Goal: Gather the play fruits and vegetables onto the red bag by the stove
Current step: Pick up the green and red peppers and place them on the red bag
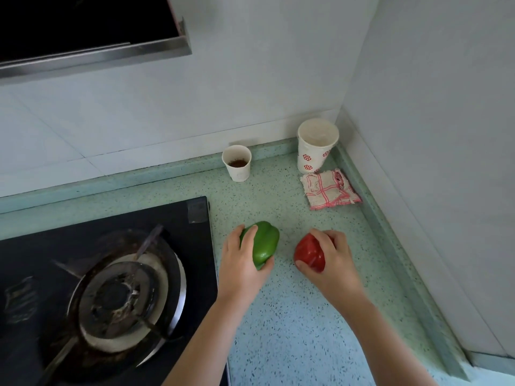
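My left hand [242, 267] grips a green play bell pepper [264, 243] just right of the stove's edge. My right hand [331, 260] grips a red play bell pepper [309, 253] a little further right. Both peppers sit low over the speckled green counter [278, 316]; I cannot tell whether they touch it. A red-and-white checked cloth [328, 190] lies flat near the back right corner. No plain red bag shows in this view.
A black gas stove [106, 288] with a worn burner fills the left. A small paper cup [237, 166] with brown residue and a taller patterned paper cup [316, 146] stand by the back wall. A range hood [92, 32] hangs upper left. Walls close the back and right.
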